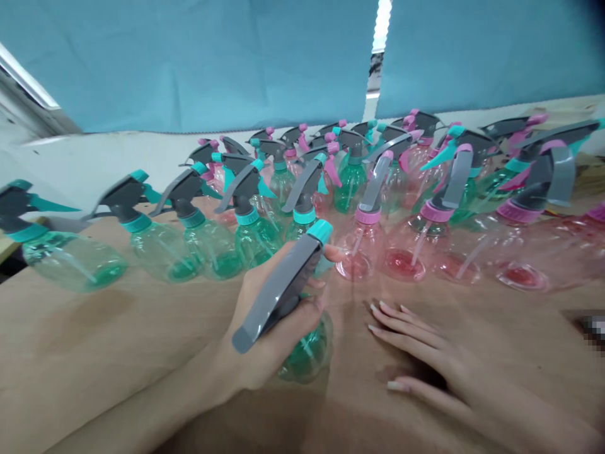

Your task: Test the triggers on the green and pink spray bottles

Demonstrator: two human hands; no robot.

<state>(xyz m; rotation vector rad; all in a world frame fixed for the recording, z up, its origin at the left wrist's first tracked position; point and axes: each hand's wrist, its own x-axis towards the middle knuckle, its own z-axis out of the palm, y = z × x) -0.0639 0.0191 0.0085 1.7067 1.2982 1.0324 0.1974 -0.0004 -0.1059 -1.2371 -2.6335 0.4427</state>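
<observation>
My left hand (pixel 278 315) is wrapped around the neck and trigger of a green spray bottle (pixel 307 353). Its head is grey with a teal nozzle tip that points away from me, and part of the neck is hidden by my fingers. To the right, my right hand (pixel 425 353) rests low over the table with its fingers stretched out, holding nothing. Just beyond my hands, a pink spray bottle (pixel 362 246) stands in the front row, with a green spray bottle (pixel 258 233) to its left.
Several more green and pink spray bottles crowd the back of the wooden table (pixel 179 340). A green bottle (pixel 70 255) stands at the far left. Behind them hangs a blue sheet (pixel 212 63) above a white ledge (pixel 118 164). A small blurred object (pixel 594 328) lies at the right edge.
</observation>
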